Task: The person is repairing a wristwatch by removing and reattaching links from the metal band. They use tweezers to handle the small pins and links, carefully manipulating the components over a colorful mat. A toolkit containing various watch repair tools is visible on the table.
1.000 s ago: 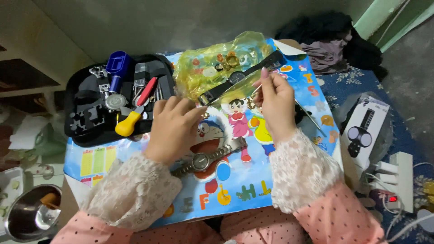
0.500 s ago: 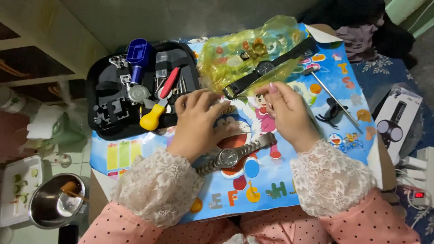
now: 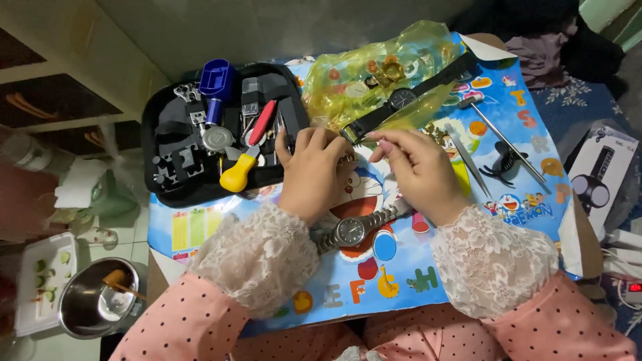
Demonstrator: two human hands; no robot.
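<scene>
Left hand (image 3: pixel 313 170): fingers curled, grip on something small, unclear what.
Right hand (image 3: pixel 418 172): fingertips pinched beside left; content hidden.
Black-strap watch (image 3: pixel 401 100): on yellow plastic bag (image 3: pixel 374 67), just beyond hands.
Metal-band watch (image 3: pixel 353 230): on tabletop mat (image 3: pixel 468 254), between wrists.
Tool case (image 3: pixel 214 134): left.

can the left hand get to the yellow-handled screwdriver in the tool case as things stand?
Probably yes. The left hand sits at the near edge of the black tool case, and the yellow-handled screwdriver lies on top, right beside it, uncovered. Nothing stands between them, though the fingers seem busy with something small.
</scene>
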